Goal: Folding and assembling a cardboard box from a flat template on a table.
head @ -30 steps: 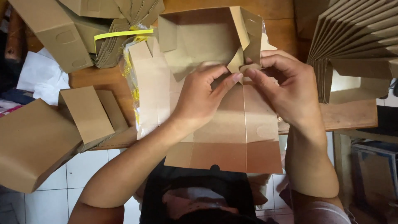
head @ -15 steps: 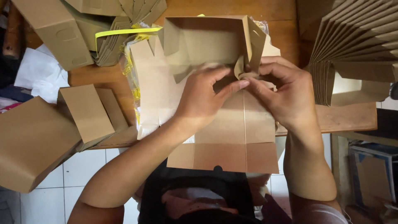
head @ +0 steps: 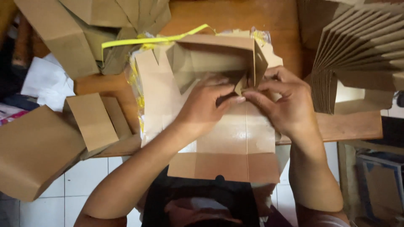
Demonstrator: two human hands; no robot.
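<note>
— Wooden table (head: 235,12), white floor tiles under its near edge. What's lying on it?

— Brown card everywhere. One half-folded box (head: 219,105) sits in the middle, its flat lid panel hanging over the near edge towards the person. The far end is already raised into walls, forming a shallow tray.

— And the hands?

— Both meet at the tray's near right corner. The left hand (head: 206,105) curls its fingers onto a small pointed flap (head: 240,84); the right hand (head: 286,105) pinches the same flap from the other side, thumb and forefinger pressed close together.

— What else is around?

— A yellow strap (head: 151,40) crosses crinkled clear plastic under the box. Folded boxes (head: 80,25) lie far left, a fanned stack of flat blanks (head: 362,42) far right, and a finished box (head: 33,151) near left.

— Anything unclear?

— Fingertips cover the corner, so whether the flap is tucked in I cannot tell. The stacks are cut off by the frame, and the plastic is mostly hidden.
</note>
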